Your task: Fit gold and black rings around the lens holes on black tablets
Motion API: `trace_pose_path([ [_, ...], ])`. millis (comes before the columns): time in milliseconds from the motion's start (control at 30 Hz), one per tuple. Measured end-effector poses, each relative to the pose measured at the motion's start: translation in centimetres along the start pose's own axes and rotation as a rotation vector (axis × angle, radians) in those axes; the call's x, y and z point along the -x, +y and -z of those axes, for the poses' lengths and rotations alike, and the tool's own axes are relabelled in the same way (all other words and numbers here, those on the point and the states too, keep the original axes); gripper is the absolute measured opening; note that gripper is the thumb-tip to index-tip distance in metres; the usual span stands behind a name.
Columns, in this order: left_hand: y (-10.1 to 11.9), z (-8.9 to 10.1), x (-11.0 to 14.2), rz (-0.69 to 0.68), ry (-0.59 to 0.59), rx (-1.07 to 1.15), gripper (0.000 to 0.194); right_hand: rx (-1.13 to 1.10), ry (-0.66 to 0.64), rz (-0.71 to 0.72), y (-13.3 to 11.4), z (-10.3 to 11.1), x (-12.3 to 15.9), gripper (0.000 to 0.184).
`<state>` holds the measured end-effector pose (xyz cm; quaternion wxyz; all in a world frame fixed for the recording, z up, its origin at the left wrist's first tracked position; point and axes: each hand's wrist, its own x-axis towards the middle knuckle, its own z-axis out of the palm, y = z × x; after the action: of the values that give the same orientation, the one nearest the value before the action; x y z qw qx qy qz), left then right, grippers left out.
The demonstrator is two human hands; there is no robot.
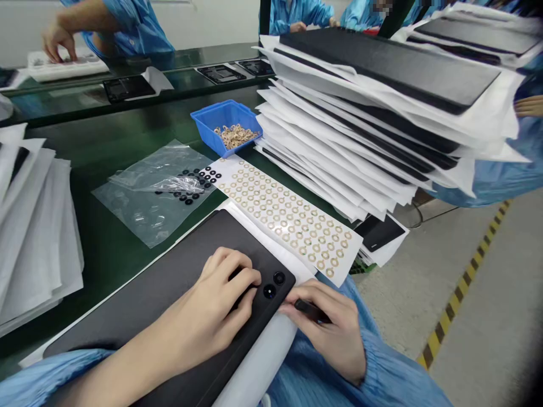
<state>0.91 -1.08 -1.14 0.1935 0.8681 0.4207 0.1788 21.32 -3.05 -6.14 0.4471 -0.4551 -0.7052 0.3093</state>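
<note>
A dark grey tablet back cover (169,282) with two round camera lenses (269,291) lies slantwise in front of me on white sheets. My left hand (227,299) rests on it, fingers curled and thumb drawn near the index fingertip beside the lenses; whatever is between them is hidden. At the cover's right corner, my right hand (328,325) is closed around a black pen-shaped tool (311,310), its tip hidden by the fingers. Just beyond lies a white sheet with rows of gold ring stickers (292,217). Black rings (199,180) sit by a clear plastic bag (146,195).
A blue bin (207,127) holds many tan rings. Tall stacks of covers with white paper (339,141) rise at the right; another paper stack (38,237) stands left. Across the bench, a co-worker's hand (59,42) reaches into a white tray (91,68). Yellow-black tape (462,282) marks the floor.
</note>
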Motion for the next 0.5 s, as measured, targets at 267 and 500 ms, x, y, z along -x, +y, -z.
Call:
trace_pose_path([
  [267, 0.0, 0.1, 0.2, 0.002, -0.03, 0.027, 0.013, -0.087, 0.044, 0.005, 0.2, -0.5, 0.6, 0.013],
  [500, 0.1, 0.1, 0.1, 0.0, -0.039, 0.047, 0.015, -0.254, -0.152, -0.261, -0.1, 2.2, -1.5, 0.015],
])
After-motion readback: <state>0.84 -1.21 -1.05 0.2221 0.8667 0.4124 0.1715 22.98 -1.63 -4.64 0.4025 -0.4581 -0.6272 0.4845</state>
